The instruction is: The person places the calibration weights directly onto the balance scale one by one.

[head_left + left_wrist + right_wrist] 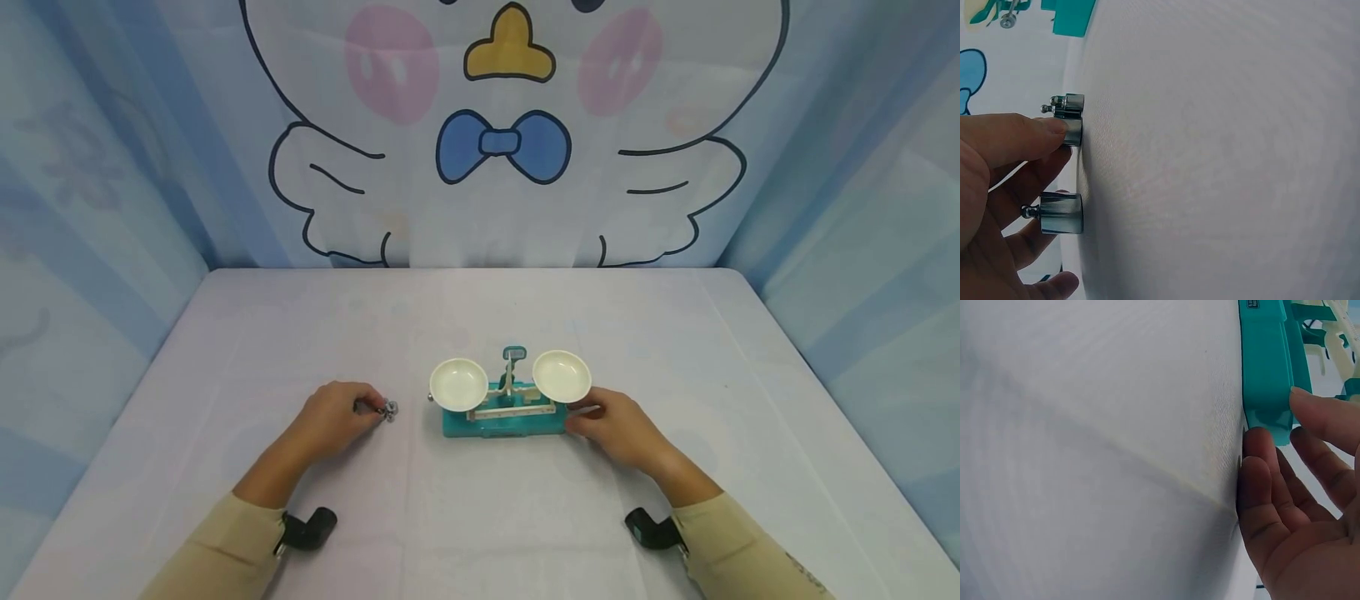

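Note:
On the table a teal balance scale (504,425) stands upright with two cream pans, the left pan (459,385) and the right pan (562,377). To its left, my left hand (335,421) pinches a small shiny metal weight (1073,132) between thumb and index finger, low at the tabletop. Other small weights (1074,102) stand just beyond it, and a larger weight (1062,213) is beside the other fingers. My right hand (617,425) holds the right end of the scale's base (1266,369), thumb on its edge and fingers around the end.
A white cloth covers the table (510,517). Behind it hangs a curtain (502,217) with a cartoon figure, and blue curtains (862,208) close off both sides. Black wrist cameras (309,529) are strapped at both sleeves.

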The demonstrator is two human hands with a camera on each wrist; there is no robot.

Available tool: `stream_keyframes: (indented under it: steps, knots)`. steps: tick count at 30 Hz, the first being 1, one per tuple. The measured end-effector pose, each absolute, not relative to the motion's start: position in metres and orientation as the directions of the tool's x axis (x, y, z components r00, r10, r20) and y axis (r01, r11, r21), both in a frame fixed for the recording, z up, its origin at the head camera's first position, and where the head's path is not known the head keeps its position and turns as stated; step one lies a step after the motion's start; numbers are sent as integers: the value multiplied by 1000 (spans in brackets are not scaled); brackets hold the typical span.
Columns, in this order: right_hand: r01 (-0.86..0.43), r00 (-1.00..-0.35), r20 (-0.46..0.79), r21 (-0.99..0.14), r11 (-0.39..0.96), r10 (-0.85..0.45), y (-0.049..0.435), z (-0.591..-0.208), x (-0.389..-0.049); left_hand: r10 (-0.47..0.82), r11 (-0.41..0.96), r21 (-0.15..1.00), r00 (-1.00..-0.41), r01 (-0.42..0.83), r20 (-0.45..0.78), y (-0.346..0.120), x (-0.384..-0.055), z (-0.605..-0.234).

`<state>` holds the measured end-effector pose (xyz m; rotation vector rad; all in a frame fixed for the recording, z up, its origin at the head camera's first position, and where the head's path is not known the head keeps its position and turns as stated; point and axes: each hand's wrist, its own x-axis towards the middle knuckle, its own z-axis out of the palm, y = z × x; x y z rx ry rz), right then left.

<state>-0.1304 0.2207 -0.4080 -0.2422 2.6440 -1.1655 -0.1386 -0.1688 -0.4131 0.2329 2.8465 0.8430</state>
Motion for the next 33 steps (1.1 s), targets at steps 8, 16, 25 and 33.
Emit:
stream_keyframes:
  steps: [8, 16, 25, 33]
  knots:
    - [-13, -954, -171, -799, 601, -248, 219, -409, -131, 177, 848, 523, -977, 88, -122, -166, -137, -412]
    - [-16, -950, -168, -816, 578, -263, 219, -409, -131, 172, 858, 506, -978, 91, -114, -165, -134, -408]
    - [6, -950, -184, -820, 573, -254, 218, -410, -132, 203, 831, 540, -977, 133, -72, -167, -135, -384]
    - [15, -950, -188, -827, 562, -250, 216, -410, -133, 246, 801, 563, -969, 203, -1, -148, -133, -353]
